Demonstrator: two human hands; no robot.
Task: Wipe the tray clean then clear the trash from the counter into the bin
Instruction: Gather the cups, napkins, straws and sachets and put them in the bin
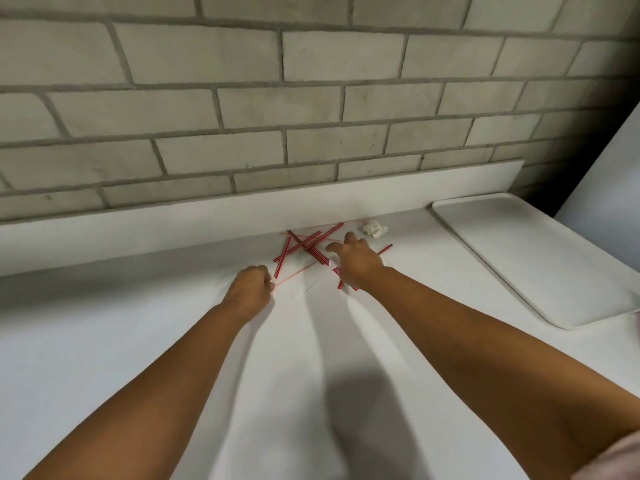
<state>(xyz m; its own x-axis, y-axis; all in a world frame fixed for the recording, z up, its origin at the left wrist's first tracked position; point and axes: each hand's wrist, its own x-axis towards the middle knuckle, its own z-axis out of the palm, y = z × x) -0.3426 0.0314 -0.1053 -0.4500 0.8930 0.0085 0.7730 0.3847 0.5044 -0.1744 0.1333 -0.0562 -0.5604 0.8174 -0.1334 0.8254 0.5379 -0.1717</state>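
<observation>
Several red-and-white striped straws [304, 245] lie crossed in a heap on the white counter [138, 334] close to the back ledge. My left hand [251, 289] is curled at the heap's left end and pinches the tip of a thin clear wrapper with a red line [294, 273]. My right hand [356, 263] lies over the right side of the heap with its fingers bent down onto the straws; whether it grips any I cannot tell. A crumpled white tissue [374, 229] sits just right of the straws. The white tray [540, 265] lies flat on the counter at the right.
A grey brick wall [277, 98] rises behind a low white ledge [207, 220] at the counter's back. A white panel [609, 174] stands at the far right beside the tray. No bin is in view.
</observation>
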